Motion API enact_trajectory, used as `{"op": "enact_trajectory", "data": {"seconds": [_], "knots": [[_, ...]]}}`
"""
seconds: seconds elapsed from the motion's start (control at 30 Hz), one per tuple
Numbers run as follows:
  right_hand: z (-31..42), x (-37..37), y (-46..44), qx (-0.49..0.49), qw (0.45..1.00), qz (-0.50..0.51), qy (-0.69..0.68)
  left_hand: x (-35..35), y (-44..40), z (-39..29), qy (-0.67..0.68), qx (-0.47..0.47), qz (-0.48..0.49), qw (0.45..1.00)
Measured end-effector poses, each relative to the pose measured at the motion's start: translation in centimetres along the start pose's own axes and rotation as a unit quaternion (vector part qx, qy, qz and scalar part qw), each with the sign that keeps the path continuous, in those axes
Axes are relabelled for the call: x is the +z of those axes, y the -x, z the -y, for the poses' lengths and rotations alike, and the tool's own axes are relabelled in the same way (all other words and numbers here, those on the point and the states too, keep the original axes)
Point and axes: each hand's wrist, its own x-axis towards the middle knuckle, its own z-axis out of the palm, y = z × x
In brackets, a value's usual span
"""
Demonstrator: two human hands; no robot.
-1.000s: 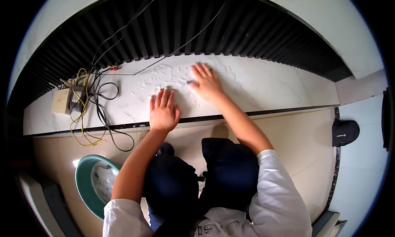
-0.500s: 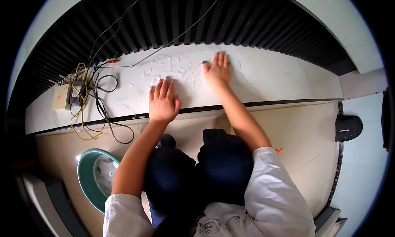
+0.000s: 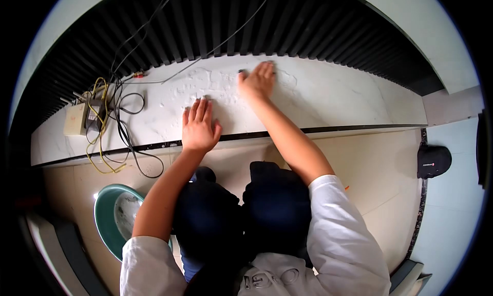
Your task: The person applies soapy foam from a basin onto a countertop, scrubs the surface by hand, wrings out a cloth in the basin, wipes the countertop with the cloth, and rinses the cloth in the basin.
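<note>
White, wet ledge (image 3: 354,98): left hand (image 3: 200,134) palm-down, outstretched; right hand (image 3: 258,84) likewise, thumb apart, nearer the black slats (image 3: 259,31).

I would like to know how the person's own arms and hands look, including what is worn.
The left sleeve and right sleeve are white, loose and short, ending near the elbows. The forearms are bare. The left hand and right hand wear no gloves; no watch or bracelet shows. Something small and dark marks the right thumb's tip; I cannot tell what.

Left: cables (image 3: 119,88) on ledge (image 3: 349,96), basin (image 3: 105,214) on floor (image 3: 382,178)
</note>
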Motion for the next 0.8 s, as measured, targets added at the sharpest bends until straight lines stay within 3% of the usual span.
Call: {"op": "enact_trajectory", "data": {"seconds": [0.07, 0.17, 0.23, 0.3, 0.4, 0.5, 0.57, 0.7, 0.8], "knots": [[1.7, 0.7, 1.8, -0.151, 0.987, 0.055, 0.008, 0.0, -0.4, 0.3, -0.005, 0.004, -0.004, 1.000], [0.6, 0.4, 5.2, -0.380, 0.919, 0.102, -0.005, -0.2, -0.5, 0.2, -0.003, 0.001, 0.008, 1.000], [-1.6, -0.7, 2.9, -0.197, 0.978, 0.063, 0.011, -0.3, -0.6, 0.3, 0.002, 0.007, 0.001, 1.000], [-3.8, -1.0, -0.2, -0.032, 0.999, -0.015, 0.024, -0.5, -0.4, 0.0, 0.003, 0.003, 0.006, 1.000], [-1.8, 0.7, -1.2, 0.006, 0.999, -0.004, 0.037, -0.3, -0.4, 0.2, 0.004, 0.010, 0.007, 1.000], [1.6, 1.1, 2.7, -0.252, 0.964, 0.056, -0.059, 0.0, -0.4, 0.4, -0.003, 0.005, 0.016, 1.000], [1.5, 1.7, 4.7, -0.331, 0.941, 0.059, -0.037, -0.3, -0.6, 0.2, 0.002, 0.010, 0.014, 1.000], [-2.1, -0.2, -0.4, -0.071, 0.997, 0.020, 0.005, -0.2, -0.5, 0.4, -0.002, 0.012, -0.002, 1.000], [-1.0, 0.3, -0.7, -0.025, 1.000, 0.002, 0.003, -0.7, -0.5, 0.0, 0.000, 0.012, 0.009, 1.000]]}}
